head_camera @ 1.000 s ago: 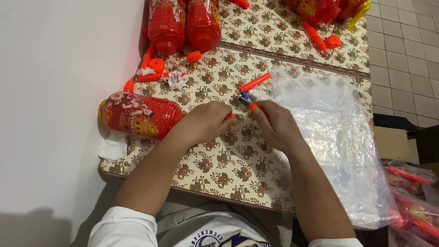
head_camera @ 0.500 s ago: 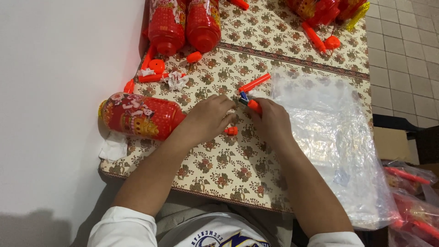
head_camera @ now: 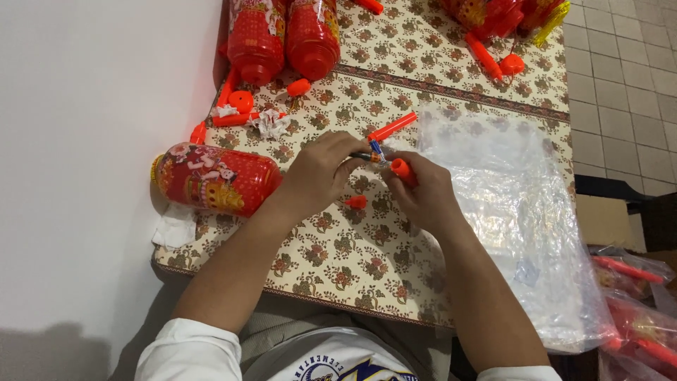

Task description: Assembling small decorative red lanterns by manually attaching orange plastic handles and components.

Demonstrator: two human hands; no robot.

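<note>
Your left hand [head_camera: 321,169] has its fingers curled shut around a small dark part with a blue tip [head_camera: 374,149], pinched at its left end; its long axis runs nearly level, left to right, with the blue tip pointing toward your right hand [head_camera: 423,194]. That hand's fingers are closed on an orange cap [head_camera: 401,168], held just beside the blue tip. Both hands hover low over the patterned counter [head_camera: 352,261]. Just beyond the fingers an orange stick [head_camera: 392,127] lies slanted, its far end up and right. A small orange piece [head_camera: 356,202] lies below your hands. To the left a red lantern [head_camera: 215,180] rests on its side; to the right spreads a clear plastic bag [head_camera: 522,212].
</note>
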